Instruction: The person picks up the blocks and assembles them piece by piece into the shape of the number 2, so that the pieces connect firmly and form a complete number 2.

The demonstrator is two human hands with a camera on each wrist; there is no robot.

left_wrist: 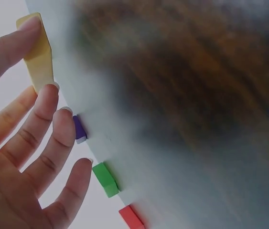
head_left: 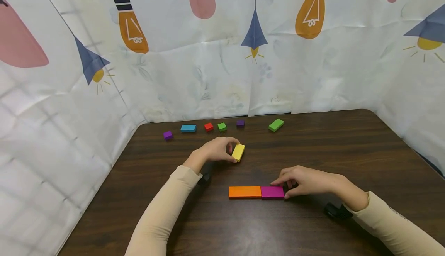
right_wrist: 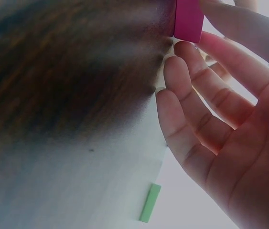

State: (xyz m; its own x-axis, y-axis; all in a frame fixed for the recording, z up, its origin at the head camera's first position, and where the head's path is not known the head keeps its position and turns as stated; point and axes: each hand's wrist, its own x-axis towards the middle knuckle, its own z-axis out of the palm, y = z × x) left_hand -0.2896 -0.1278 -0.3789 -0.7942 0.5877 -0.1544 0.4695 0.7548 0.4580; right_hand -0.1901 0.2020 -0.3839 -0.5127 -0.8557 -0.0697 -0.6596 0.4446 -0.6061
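My left hand [head_left: 219, 149] pinches a yellow block [head_left: 238, 152] between thumb and fingers, over the middle of the table. In the left wrist view the thumb lies on one face of the yellow block [left_wrist: 39, 52], while the other fingers spread loosely below it. Nearer to me, an orange block [head_left: 245, 192] and a magenta block [head_left: 272, 192] lie end to end in a straight row. My right hand [head_left: 307, 181] holds the magenta block at its right end, thumb at the near edge and index finger at the far edge. The right wrist view shows the magenta block [right_wrist: 189, 20] at the fingertips.
Along the back of the dark wooden table [head_left: 330, 144] lie a purple block [head_left: 168, 135], a blue one [head_left: 188, 128], a red one [head_left: 208, 127], a small green one [head_left: 222, 126], a dark purple one [head_left: 240, 123] and a longer green one [head_left: 276, 125]. A printed curtain [head_left: 215, 74] hangs behind.
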